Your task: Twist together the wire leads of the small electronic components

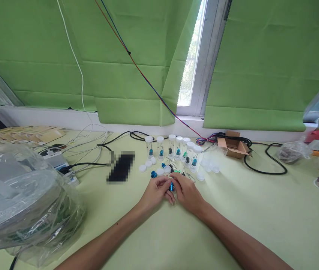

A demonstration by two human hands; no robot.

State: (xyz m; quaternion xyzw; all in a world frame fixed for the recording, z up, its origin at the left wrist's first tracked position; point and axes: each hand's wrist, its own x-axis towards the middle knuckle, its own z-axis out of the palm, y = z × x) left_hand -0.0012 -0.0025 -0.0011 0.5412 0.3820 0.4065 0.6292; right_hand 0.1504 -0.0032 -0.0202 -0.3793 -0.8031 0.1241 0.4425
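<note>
My left hand (156, 190) and my right hand (187, 192) meet above the table, fingertips pinched around a small shiny blue part (171, 186). The fingers partly hide it, so its exact kind does not show. Just beyond stand several clear tubes (161, 147) with white caps, most containing a blue or dark piece with a thin stem. Loose white caps (143, 168) lie left of the tubes. Another blue piece (153, 174) rests near my left fingers. Thin metal pieces (190, 177) and small green and dark bits lie beyond my right fingers.
A large object wrapped in clear plastic (35, 213) fills the left side. A blurred black rectangle (120, 167) lies nearer the middle. An open cardboard box (234, 146), a black cable (271, 172) and a plastic bag (292, 150) are to the right. Red and blue wires (153, 88) hang across the green blinds.
</note>
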